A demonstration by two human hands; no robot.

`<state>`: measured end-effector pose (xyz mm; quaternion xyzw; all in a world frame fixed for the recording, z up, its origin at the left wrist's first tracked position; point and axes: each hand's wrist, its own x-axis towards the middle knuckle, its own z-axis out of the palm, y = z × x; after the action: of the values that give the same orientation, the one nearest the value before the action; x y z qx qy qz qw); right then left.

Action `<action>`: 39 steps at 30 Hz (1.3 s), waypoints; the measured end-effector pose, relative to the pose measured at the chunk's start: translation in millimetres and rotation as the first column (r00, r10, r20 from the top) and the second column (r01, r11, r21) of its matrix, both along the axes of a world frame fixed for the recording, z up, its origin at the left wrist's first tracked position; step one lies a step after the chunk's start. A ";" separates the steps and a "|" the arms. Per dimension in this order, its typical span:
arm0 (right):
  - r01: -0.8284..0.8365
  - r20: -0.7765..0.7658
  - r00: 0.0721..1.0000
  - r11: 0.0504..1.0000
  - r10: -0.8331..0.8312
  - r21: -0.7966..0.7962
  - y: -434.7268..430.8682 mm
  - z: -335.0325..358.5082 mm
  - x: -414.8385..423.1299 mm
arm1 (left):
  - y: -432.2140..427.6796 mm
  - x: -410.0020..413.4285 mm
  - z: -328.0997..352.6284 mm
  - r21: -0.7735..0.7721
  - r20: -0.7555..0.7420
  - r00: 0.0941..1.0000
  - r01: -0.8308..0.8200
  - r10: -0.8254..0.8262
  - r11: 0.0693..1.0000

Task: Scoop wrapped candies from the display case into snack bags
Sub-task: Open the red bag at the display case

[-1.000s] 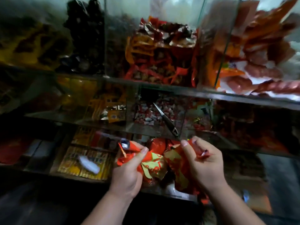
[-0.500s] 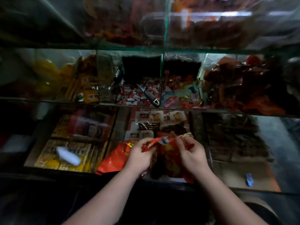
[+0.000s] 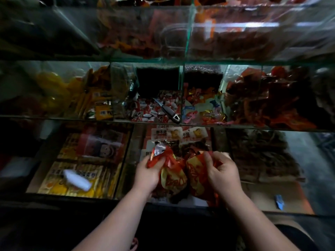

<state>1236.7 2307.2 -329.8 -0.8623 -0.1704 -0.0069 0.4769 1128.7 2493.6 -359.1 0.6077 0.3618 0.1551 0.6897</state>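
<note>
As both hands meet in front of the lowest shelf, the left hand (image 3: 147, 175) has its fingers curled round the crumpled top of the red-and-yellow snack bags (image 3: 174, 180), with silvery lining showing just above the thumb. Over to the right hand (image 3: 223, 173): thumb and fingers pinch the red foil on the other side, so the bundle sits between the two. Whether that is one bag or several, I cannot tell. Up on the middle shelf of the glass display case (image 3: 235, 126), the red-and-white wrapped candies (image 3: 148, 115) fill the centre compartment. The scoop (image 3: 169, 113) lies on top of them, black handle pointing toward the person, well apart from both hands. Left of that compartment are yellow packets (image 3: 101, 107). Right of it is a mix of pink and gold sweets (image 3: 201, 111), then dark red wrappers (image 3: 272, 102). Down on the bottom shelf at left, a white cylinder (image 3: 77, 179) rests on yellow boxes (image 3: 54, 185).
</note>
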 end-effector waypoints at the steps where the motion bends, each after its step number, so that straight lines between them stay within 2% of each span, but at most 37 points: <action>1: -0.030 0.032 0.999 0.999 0.031 -0.031 4.0 2.3 -1.8 | 0.3 -5.7 -0.4 0.164 -0.054 0.998 0.022 -0.013 0.986; 4: -0.122 0.119 0.983 0.982 0.140 -0.146 11.4 15.8 -6.5 | 2.0 -24.6 16.5 0.451 -0.082 0.995 0.085 -0.054 0.888; 7: -0.140 0.205 0.959 0.957 0.195 -0.256 11.1 33.0 -20.0 | 2.0 -39.9 38.7 0.510 0.013 1.000 0.003 -0.011 0.860; 9: -0.109 0.293 0.936 0.953 0.194 -0.282 11.7 43.1 -37.4 | 1.9 -43.1 47.7 0.558 -0.068 0.997 0.062 -0.030 0.828; 11: -0.157 0.373 0.890 0.943 0.264 -0.293 13.1 48.4 -56.3 | -1.2 -43.9 49.7 0.535 -0.246 0.961 0.241 -0.123 0.810; 12: -0.208 0.347 0.880 0.919 0.325 -0.335 13.7 47.8 -64.3 | -3.8 -45.6 48.9 0.484 -0.316 0.931 0.326 -0.185 0.812; 14: -0.295 0.131 0.911 0.838 0.392 -0.458 13.7 43.0 -73.7 | -9.7 -50.8 41.4 0.437 -0.389 0.891 0.403 -0.235 0.804; 16: -0.336 -0.085 0.936 0.799 0.341 -0.499 8.4 31.3 -76.9 | -16.5 -59.0 33.7 0.510 -0.410 0.897 0.377 -0.167 0.773; 17: -0.328 -0.126 0.943 0.799 0.307 -0.504 5.3 27.3 -77.5 | -18.7 -62.4 31.8 0.557 -0.415 0.904 0.342 -0.103 0.757; 20: -0.311 -0.128 0.949 0.785 0.288 -0.536 4.9 24.0 -71.6 | -14.8 -68.7 33.3 0.577 -0.397 0.918 0.239 0.012 0.781; 22: -0.313 -0.137 0.949 0.818 0.283 -0.482 6.2 30.2 -63.0 | 0.6 -76.2 47.3 0.585 -0.369 0.927 0.169 0.075 0.794; 24: -0.256 -0.076 0.966 0.899 0.246 -0.356 5.8 39.7 -53.9 | 24.6 -86.2 64.5 0.703 -0.284 0.936 0.056 0.209 0.709; 26: -0.172 0.005 0.983 0.936 0.182 -0.308 7.2 49.3 -48.4 | 41.1 -93.4 79.8 0.767 -0.215 0.928 -0.032 0.303 0.641; 28: -0.199 -0.006 0.977 0.908 0.212 -0.369 12.2 54.9 -48.5 | 45.8 -90.7 85.4 0.759 -0.271 0.920 0.024 0.283 0.651; 31: -0.344 -0.093 0.935 0.816 0.342 -0.464 15.0 61.9 -53.2 | 36.6 -78.9 83.1 0.637 -0.510 0.850 0.269 0.132 0.722; 33: -0.288 -0.015 0.952 0.875 0.307 -0.388 6.9 68.5 -49.4 | 27.4 -76.0 76.2 0.597 -0.577 0.810 0.330 0.106 0.732; 35: -0.151 0.120 0.971 0.915 0.209 -0.375 -4.9 71.1 -36.3 | 13.1 -77.4 67.9 0.608 -0.536 0.837 0.295 0.107 0.737; 36: -0.129 0.119 0.972 0.888 0.201 -0.441 -10.0 71.7 -28.1 | 3.2 -79.1 63.4 0.612 -0.500 0.861 0.277 0.090 0.741; 38: -0.212 -0.046 0.972 0.769 0.232 -0.603 -14.8 71.6 -11.6 | -16.6 -82.5 54.0 0.638 -0.439 0.897 0.274 0.047 0.720; 39: -0.289 -0.160 0.957 0.717 0.244 -0.634 -14.6 71.0 -6.1 | -25.0 -82.4 49.1 0.659 -0.427 0.904 0.306 0.007 0.687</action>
<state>1230.6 2292.6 -258.8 -0.9399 -0.2687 0.1495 0.1484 1046.3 2468.6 -310.0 0.8727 0.3531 0.0983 0.3225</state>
